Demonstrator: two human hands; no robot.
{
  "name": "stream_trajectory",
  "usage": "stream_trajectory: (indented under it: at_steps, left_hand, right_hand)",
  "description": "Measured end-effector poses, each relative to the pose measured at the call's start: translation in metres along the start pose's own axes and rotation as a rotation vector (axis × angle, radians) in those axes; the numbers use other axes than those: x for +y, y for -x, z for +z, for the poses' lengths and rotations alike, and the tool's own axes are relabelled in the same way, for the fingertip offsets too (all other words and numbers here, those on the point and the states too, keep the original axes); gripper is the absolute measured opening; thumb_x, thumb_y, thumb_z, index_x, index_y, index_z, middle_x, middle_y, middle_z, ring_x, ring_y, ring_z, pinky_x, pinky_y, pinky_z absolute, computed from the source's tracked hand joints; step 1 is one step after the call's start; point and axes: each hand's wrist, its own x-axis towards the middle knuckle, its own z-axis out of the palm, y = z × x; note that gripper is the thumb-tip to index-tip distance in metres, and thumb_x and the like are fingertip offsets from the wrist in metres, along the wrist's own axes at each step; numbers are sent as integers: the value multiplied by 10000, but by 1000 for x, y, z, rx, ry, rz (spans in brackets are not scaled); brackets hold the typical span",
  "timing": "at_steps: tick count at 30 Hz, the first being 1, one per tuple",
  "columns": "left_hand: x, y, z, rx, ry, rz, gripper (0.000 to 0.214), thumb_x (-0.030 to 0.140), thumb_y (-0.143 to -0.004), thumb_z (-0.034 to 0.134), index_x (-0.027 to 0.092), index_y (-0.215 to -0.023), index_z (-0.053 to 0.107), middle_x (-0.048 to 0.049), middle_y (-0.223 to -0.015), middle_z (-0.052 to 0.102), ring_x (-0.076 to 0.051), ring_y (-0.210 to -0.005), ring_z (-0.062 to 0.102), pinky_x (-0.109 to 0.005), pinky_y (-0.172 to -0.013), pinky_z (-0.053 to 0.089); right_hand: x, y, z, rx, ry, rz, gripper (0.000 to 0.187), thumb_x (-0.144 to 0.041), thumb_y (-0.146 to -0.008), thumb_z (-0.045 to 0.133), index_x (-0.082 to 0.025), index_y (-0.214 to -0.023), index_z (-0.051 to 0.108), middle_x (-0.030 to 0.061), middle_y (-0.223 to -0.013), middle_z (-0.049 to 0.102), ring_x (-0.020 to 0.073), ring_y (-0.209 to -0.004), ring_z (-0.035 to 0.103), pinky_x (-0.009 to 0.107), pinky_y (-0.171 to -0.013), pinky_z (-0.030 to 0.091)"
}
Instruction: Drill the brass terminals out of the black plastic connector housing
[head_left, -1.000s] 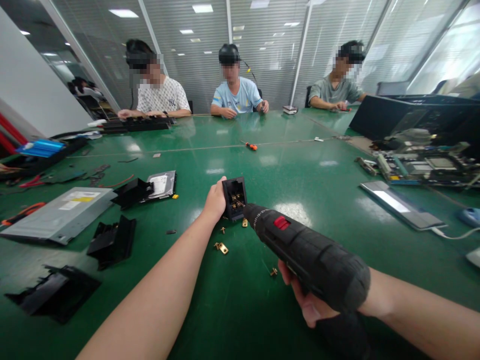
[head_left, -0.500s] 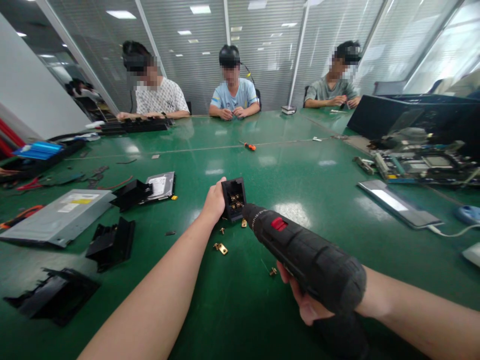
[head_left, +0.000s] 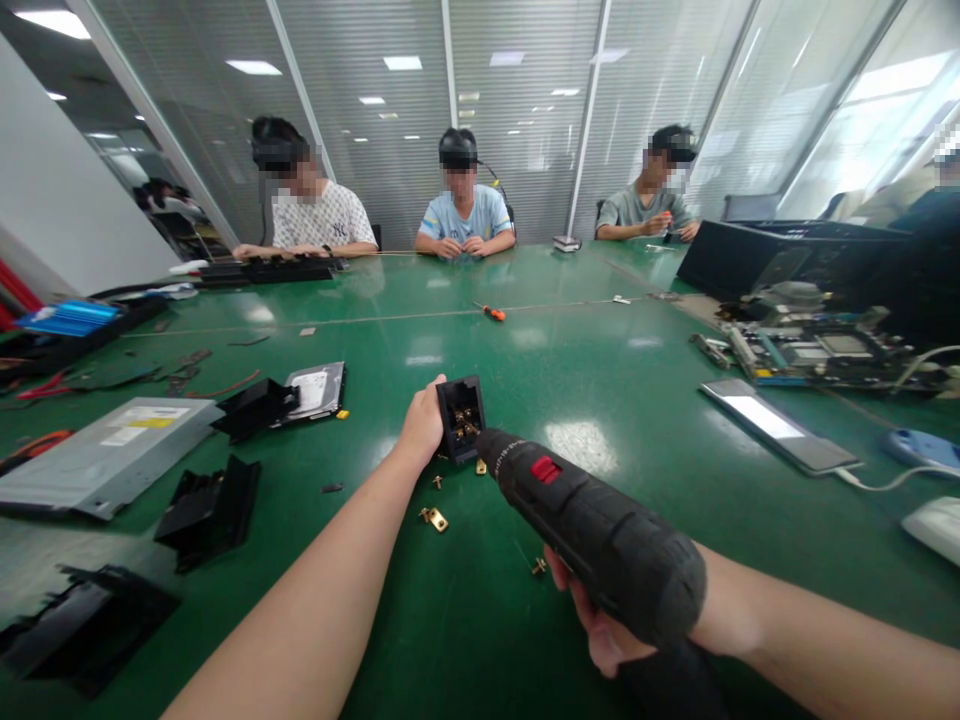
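My left hand (head_left: 422, 425) grips a small black plastic housing (head_left: 459, 417) with brass terminals inside, held upright on the green table (head_left: 525, 350). My right hand (head_left: 600, 625) is wrapped round the handle of a black electric screwdriver (head_left: 592, 530) with a red switch. The tool's tip points into the open face of the housing. Loose brass pieces (head_left: 433, 518) and small screws (head_left: 538, 567) lie on the table just below the housing.
To the left lie a grey optical drive (head_left: 105, 455), a hard drive (head_left: 315, 390) and black plastic parts (head_left: 206, 500). A circuit board (head_left: 817, 350), a phone (head_left: 776, 425) and a black case (head_left: 757, 260) are on the right. Three people sit at the far edge; an orange-handled screwdriver (head_left: 491, 313) lies mid-table.
The view has tilted up slightly, so everything sits lower in the picture. Both hands keep their grips, with the screwdriver tip still at the housing.
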Motion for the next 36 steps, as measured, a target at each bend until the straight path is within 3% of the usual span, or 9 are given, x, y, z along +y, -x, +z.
stream_trajectory:
  at_steps: [5,8,13,18,21,25,28,33,36]
  left_hand:
    - [1,0,0,20,-24,-38,397,535,-905,516,214,-676,566,35,-614,569,-180,-695,533,-289,-761,439]
    - [3,0,0,22,-42,-22,402,542,-902,505,213,-685,589,31,-617,584,-188,-718,551,-292,-786,439]
    - [4,1,0,-10,-25,-50,452,589,-896,485,232,-620,505,37,-560,506,-177,-643,500,-289,-720,432]
    - [4,1,0,-7,-32,-17,427,583,-892,498,225,-661,534,32,-607,564,-187,-695,536,-294,-776,439]
    - [4,1,0,-30,-14,-27,444,603,-892,485,230,-653,502,40,-582,537,-181,-668,515,-295,-757,429]
    - [5,2,0,-63,18,-52,473,631,-897,467,235,-640,463,48,-547,484,-165,-620,468,-289,-689,399]
    - [6,3,0,-67,29,-48,483,634,-907,458,229,-644,477,45,-553,493,-163,-618,471,-288,-688,397]
    - [4,2,0,-33,11,-8,456,585,-915,482,226,-634,486,47,-559,498,-160,-628,476,-282,-710,404]
    - [1,1,0,-38,14,-16,461,587,-919,484,228,-631,475,53,-555,482,-154,-613,459,-279,-683,398]
  right_hand:
    - [-13,0,3,98,94,-79,401,-462,-685,931,-158,-790,692,4,-718,710,163,-665,695,269,-628,599]
    - [-25,6,13,267,178,-134,456,-377,-752,887,-191,-1118,691,29,-870,742,207,-764,721,306,-651,626]
    - [-20,14,31,677,515,-367,1011,-176,-727,827,-291,-1590,314,134,-1342,618,251,-937,743,346,-742,676]
    - [-17,15,38,898,886,-708,1102,-38,-781,732,-310,-1670,139,166,-1580,382,344,-1354,567,461,-983,629]
    - [-27,20,38,917,1082,-831,970,-23,-825,731,-380,-1617,301,117,-1586,397,354,-1412,513,530,-1062,578]
    - [-40,25,36,773,1278,-821,404,33,-879,647,-173,-1221,705,135,-1380,579,332,-1403,524,472,-1149,521]
    - [-41,25,39,786,1335,-796,283,36,-912,604,-115,-1128,706,156,-1321,576,330,-1390,524,457,-1129,540]
    - [-37,22,48,879,1351,-740,298,22,-923,603,-154,-1151,680,130,-1325,558,320,-1386,512,458,-1119,540]
    - [-35,23,50,889,1348,-731,261,-105,-912,666,-150,-1170,662,146,-1335,534,335,-1367,512,478,-1086,562]
